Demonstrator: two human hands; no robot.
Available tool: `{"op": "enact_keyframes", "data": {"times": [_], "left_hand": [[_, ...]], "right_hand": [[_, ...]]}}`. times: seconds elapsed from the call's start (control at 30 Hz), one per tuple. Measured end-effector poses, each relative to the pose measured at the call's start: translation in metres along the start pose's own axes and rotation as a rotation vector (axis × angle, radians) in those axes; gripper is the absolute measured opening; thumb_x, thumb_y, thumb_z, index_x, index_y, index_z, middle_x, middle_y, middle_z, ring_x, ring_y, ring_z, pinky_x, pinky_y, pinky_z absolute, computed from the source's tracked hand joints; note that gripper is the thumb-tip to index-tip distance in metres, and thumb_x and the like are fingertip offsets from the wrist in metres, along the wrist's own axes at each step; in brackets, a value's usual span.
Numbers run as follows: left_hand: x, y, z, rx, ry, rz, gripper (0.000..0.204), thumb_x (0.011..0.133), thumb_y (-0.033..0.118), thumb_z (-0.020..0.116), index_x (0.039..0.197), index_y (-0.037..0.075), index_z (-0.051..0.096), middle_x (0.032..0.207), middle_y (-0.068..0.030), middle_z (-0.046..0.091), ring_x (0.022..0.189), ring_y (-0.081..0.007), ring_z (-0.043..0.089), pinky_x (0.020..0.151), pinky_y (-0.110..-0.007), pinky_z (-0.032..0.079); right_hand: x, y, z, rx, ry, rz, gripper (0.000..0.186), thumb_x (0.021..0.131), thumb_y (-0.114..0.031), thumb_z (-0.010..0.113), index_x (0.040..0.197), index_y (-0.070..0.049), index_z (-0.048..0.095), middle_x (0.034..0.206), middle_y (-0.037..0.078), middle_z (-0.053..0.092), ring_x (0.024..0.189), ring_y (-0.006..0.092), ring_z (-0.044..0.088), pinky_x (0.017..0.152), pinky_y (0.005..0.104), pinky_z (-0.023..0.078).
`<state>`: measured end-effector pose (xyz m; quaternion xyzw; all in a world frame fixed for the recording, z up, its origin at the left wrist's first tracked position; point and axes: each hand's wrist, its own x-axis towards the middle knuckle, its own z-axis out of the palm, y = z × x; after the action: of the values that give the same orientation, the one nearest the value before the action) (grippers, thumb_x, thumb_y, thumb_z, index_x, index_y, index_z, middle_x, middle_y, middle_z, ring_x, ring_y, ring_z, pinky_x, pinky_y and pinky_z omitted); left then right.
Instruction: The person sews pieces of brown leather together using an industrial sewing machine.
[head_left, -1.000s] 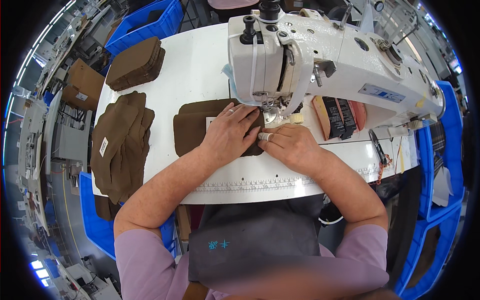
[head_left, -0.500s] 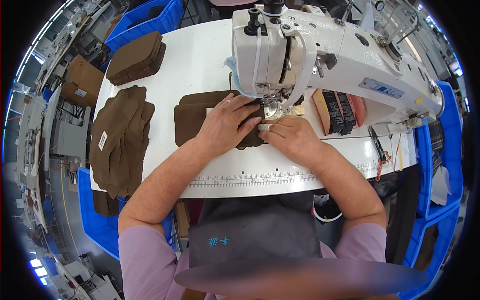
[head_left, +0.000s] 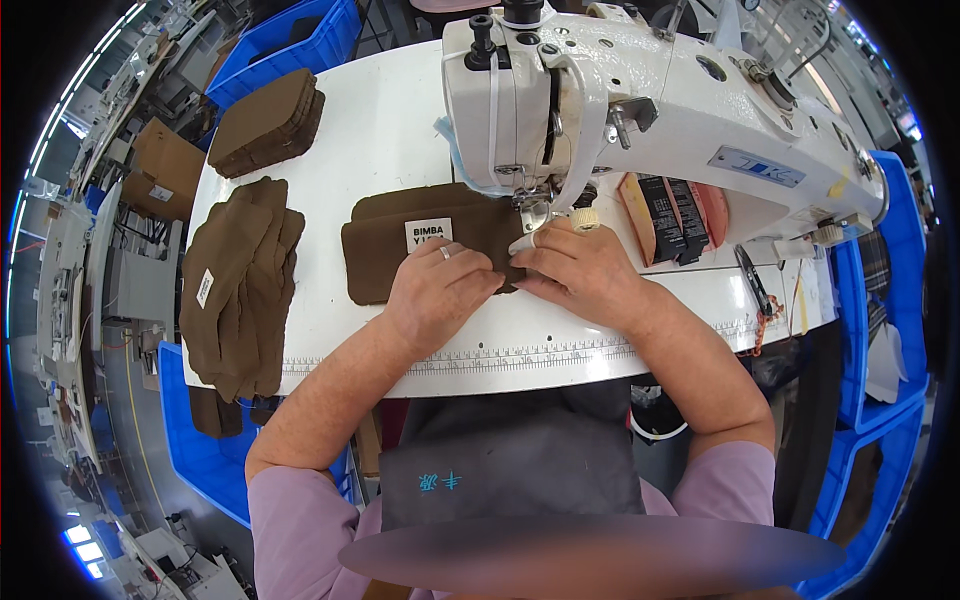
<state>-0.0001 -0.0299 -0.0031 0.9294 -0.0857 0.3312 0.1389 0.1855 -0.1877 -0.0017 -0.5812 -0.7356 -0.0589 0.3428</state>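
A folded brown fabric piece (head_left: 385,265) with a white label (head_left: 428,233) lies flat on the table, its right end at the needle and presser foot of the white sewing machine (head_left: 535,212). My left hand (head_left: 445,292) rests on the near part of the fabric, partly over the label, thumb and fingers closed on the near edge. Beside the presser foot, my right hand (head_left: 580,272) pinches the fabric's right edge, with a white band around one finger. The fingertips of both hands lie close together, and parts of the cloth under them are hidden.
Loose brown fabric pieces (head_left: 235,300) and a neat brown stack (head_left: 262,125) lie to the left. Right of the needle is a pink-and-black bundle (head_left: 675,220); dark-handled snips (head_left: 752,280) lie farther right. Blue bins (head_left: 880,400) flank the table. A ruler strip (head_left: 490,360) runs along the front edge.
My left hand has drawn back toward the near edge, its fingers curling and uncovering the label. My right hand stays by the presser foot. The view has shifted slightly.
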Motion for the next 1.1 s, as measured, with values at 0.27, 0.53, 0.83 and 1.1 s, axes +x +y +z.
{"op": "enact_keyframes", "data": {"times": [0.27,0.53,0.83,1.1], "left_hand": [[0.000,-0.001,0.000,0.001,0.025,0.037,0.018,0.073,0.004,0.085,0.082,0.008,0.070,0.089,-0.0023,0.068,0.073,-0.0187,0.065,0.070,-0.035,0.052],[0.000,-0.005,-0.002,-0.232,-0.035,-0.349,0.021,0.077,0.014,0.089,0.095,0.008,0.080,0.096,-0.0037,0.074,0.086,-0.0221,0.072,0.078,-0.033,0.056],[0.000,-0.006,0.003,-0.178,-0.014,-0.266,0.013,0.078,0.011,0.087,0.089,0.012,0.081,0.093,0.0002,0.074,0.080,-0.0170,0.069,0.079,-0.033,0.052],[-0.001,-0.006,0.000,0.069,-0.085,0.130,0.013,0.079,0.008,0.080,0.091,0.005,0.076,0.093,-0.0010,0.070,0.084,-0.0163,0.068,0.082,-0.035,0.053]], "right_hand": [[-0.003,0.003,0.003,-0.114,0.087,-0.172,0.020,0.074,-0.012,0.073,0.093,-0.009,0.071,0.085,0.002,0.064,0.080,0.0201,0.066,0.065,0.0347,0.055],[-0.003,0.002,0.003,-0.059,0.092,-0.114,0.019,0.075,-0.010,0.076,0.093,-0.007,0.070,0.085,0.005,0.065,0.076,0.0219,0.068,0.063,0.0359,0.056],[-0.004,0.003,0.004,-0.005,0.105,-0.057,0.022,0.076,-0.010,0.083,0.093,-0.007,0.070,0.086,0.004,0.067,0.074,0.0232,0.068,0.063,0.0371,0.056],[-0.004,0.005,0.002,-0.025,0.001,-0.104,0.018,0.076,-0.011,0.074,0.093,-0.006,0.070,0.085,0.005,0.064,0.081,0.0229,0.067,0.069,0.0359,0.057]]}}
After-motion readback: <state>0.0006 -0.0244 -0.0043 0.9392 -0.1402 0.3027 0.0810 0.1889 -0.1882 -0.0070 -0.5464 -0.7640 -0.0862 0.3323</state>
